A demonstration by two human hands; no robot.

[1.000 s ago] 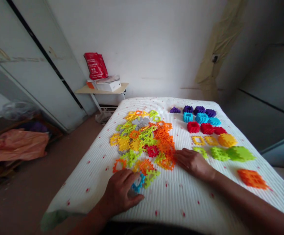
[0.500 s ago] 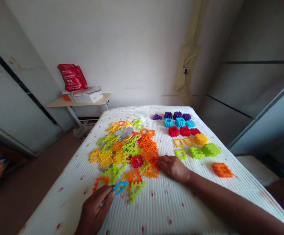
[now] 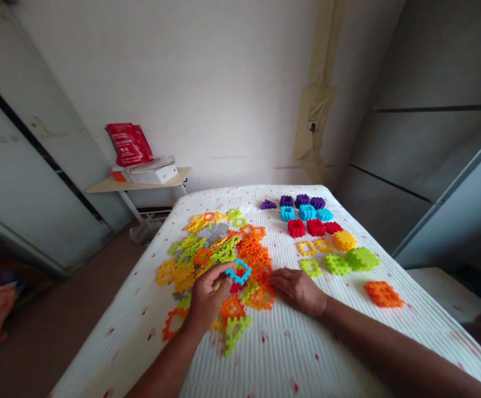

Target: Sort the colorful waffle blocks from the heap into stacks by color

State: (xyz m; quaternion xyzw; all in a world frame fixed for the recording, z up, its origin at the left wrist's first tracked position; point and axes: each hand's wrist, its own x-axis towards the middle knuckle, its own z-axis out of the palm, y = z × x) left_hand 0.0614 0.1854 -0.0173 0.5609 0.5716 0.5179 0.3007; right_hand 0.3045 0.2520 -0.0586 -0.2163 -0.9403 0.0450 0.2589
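Note:
My left hand (image 3: 211, 293) is closed on a light blue square frame piece (image 3: 238, 271), pinching its left side above the pile. Interlocking plastic pieces in yellow, lime green, orange, red and grey make up this pile, including grey pieces (image 3: 213, 234) and a lime green triangle (image 3: 235, 334) at its near edge. My right hand (image 3: 298, 290) lies low at the pile's right edge, fingers extended, their tips against the orange pieces (image 3: 261, 271). Its palm side is hidden.
Sorted stacks stand on the right of the white quilted bed cover (image 3: 277, 354): purple (image 3: 302, 200), light blue (image 3: 307, 212), red (image 3: 315, 227), yellow (image 3: 344, 240), lime green (image 3: 362, 258) and orange (image 3: 383, 294). A small table (image 3: 97, 186) holds a white box and a red bag.
My left hand has carried the light blue square frame up and to the right, from the near edge to over the pile. My right hand stays nearly in place, and the view has shifted slightly.

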